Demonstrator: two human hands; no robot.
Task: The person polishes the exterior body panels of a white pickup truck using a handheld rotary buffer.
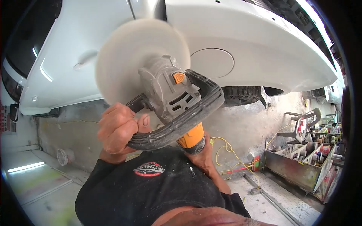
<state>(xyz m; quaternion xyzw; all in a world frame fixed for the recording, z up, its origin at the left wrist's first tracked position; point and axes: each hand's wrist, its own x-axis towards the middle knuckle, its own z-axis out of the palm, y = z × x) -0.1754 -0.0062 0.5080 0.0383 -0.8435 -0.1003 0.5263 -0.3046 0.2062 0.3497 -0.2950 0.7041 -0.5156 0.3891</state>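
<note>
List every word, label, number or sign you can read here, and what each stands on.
"REYNALD": logo on the black shirt; any letters after it are unclear.
"CAR": same logo, underneath; the remaining print is too small.
Wall sign, far left: too blurred to read.
Polisher: no readable text.

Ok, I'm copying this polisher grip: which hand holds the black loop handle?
The left hand, curled around the black loop handle at the left; the right hand instead holds the orange housing, partly hidden behind it.

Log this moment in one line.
Left hand: on curved black handle; right hand: on grey and orange polisher; round white pad: blurred; white car: behind
</note>
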